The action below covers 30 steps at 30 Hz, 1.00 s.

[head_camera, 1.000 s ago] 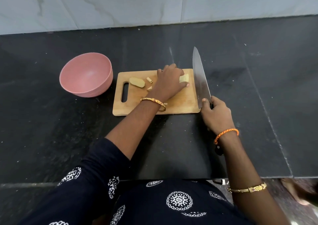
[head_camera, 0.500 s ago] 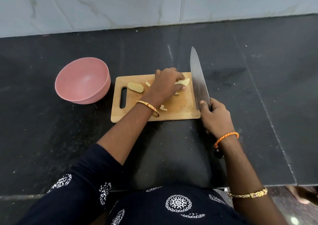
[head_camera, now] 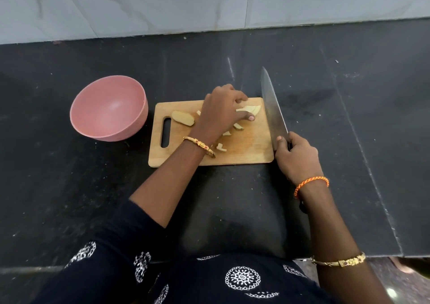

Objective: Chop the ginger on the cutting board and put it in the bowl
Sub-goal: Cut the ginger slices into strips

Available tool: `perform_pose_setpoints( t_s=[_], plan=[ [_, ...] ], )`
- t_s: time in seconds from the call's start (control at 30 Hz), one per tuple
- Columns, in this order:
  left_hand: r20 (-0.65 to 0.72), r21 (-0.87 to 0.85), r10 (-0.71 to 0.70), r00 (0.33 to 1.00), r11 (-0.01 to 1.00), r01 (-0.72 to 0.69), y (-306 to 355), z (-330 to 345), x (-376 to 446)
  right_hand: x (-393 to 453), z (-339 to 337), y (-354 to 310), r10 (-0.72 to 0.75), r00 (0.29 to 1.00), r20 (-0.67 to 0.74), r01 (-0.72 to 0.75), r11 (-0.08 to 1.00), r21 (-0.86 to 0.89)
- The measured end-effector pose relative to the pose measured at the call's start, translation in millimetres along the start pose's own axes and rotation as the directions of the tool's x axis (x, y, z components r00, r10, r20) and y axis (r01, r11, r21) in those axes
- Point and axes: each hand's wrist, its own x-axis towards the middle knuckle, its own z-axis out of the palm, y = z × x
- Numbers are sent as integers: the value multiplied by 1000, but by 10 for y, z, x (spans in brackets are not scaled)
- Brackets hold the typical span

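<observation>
On the cutting board (head_camera: 244,150), the left hand (head_camera: 221,112) pinches ginger slices (head_camera: 249,110) near its far right corner. The right hand (head_camera: 295,157) grips the knife (head_camera: 272,108) just beside the board's right edge, its blade pointing away. The bowl (head_camera: 109,108) sits left of the board on the counter (head_camera: 349,140).

One bowl (head_camera: 109,108), one board (head_camera: 246,150) and one knife (head_camera: 272,108) are seen on the counter (head_camera: 349,140). Two hands are counted, the left (head_camera: 221,110) and the right (head_camera: 295,157), with three bracelets (head_camera: 200,145) between the two arms. One large ginger piece (head_camera: 183,118) and at least five smaller pieces (head_camera: 249,111) can be made out on the board, though some may be hidden under the left hand.
</observation>
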Motion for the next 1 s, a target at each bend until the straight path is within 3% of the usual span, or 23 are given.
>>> perform_pose_setpoints(
  t_s=[0.1, 0.4, 0.63, 0.83, 1.0],
  plan=[
    [2, 48, 7, 1000, 999, -7, -36, 9, -72, 54, -78, -54, 5, 997, 71, 3, 994, -111],
    [27, -117, 53, 998, 992, -50, -58, 65, -28, 78, -170, -169, -36, 981, 190, 82, 967, -243],
    [94, -10, 55, 994, 998, -54, 19, 18, -5, 60, -172, -158, 8, 982, 187, 22, 987, -159],
    [137, 84, 71, 988, 993, -83, 101, 30, 3, -18, -153, -122, 16, 997, 81, -14, 1000, -25],
    [201, 63, 10, 979, 998, -23, 66, -52, 7, -72, -134, -118, -17, 998, 55, 16, 1000, 21]
  ],
)
